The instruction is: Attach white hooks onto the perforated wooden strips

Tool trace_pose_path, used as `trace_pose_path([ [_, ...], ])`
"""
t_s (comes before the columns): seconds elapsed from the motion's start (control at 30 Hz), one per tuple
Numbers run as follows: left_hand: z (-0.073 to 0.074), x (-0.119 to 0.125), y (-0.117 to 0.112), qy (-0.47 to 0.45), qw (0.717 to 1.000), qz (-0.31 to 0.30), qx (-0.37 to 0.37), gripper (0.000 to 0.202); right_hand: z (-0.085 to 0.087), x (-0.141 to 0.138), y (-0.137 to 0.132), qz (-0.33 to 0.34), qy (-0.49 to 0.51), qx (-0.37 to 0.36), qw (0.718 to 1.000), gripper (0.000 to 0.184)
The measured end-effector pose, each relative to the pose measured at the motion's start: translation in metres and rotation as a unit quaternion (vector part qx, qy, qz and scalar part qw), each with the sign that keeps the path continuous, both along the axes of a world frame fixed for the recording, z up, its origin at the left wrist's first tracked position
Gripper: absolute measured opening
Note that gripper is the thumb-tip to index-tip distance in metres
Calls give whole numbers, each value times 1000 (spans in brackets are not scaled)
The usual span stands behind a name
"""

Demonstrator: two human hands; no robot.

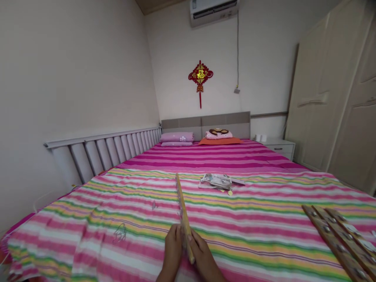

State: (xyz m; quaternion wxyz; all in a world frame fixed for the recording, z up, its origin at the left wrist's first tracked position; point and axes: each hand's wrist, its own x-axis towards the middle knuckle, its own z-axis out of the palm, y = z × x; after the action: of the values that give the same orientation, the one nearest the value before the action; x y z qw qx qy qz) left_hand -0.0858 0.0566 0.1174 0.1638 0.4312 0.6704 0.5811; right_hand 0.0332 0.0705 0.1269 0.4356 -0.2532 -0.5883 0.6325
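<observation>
A long thin wooden strip [182,203] stands on edge along the striped bedspread [123,207], running away from me. My left hand [172,252] and my right hand [202,256] press against its near end from either side, fingers closed around it. Small bits of thread or wire lie on the cloth left of the strip [120,232].
A crumpled plastic bag [217,181] lies further up the bed. Several brown wooden slats with metal studs [340,235] rest at the right edge. Pillows [176,137] sit at the headboard, a nightstand [280,147] and wardrobe [337,102] stand right, a padded rail [111,147] left.
</observation>
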Motion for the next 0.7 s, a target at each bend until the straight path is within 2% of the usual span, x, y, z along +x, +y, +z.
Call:
trace_pose_path([
  [0.13,3,-44,15,45,997,59,-7,43,6,-6,7,-3,-8,9,1000,61],
  [0.23,11,-75,26,99,992,69,-37,37,2,-3,8,-7,-14,11,1000,60],
  [0.3,18,-84,34,142,986,85,-35,34,-4,-1,8,-8,-21,6,1000,61],
  [0.4,27,-75,46,122,987,96,-36,40,-12,0,6,-8,-38,2,999,64],
  [0.53,33,-45,60,35,994,59,-81,53,-18,0,-2,5,-43,14,999,60],
  [0.6,33,-36,66,31,992,72,-99,53,-18,1,-7,2,-39,21,999,57],
  [0.7,30,-34,73,47,992,81,-85,47,-19,5,-9,-4,-38,25,999,57],
])
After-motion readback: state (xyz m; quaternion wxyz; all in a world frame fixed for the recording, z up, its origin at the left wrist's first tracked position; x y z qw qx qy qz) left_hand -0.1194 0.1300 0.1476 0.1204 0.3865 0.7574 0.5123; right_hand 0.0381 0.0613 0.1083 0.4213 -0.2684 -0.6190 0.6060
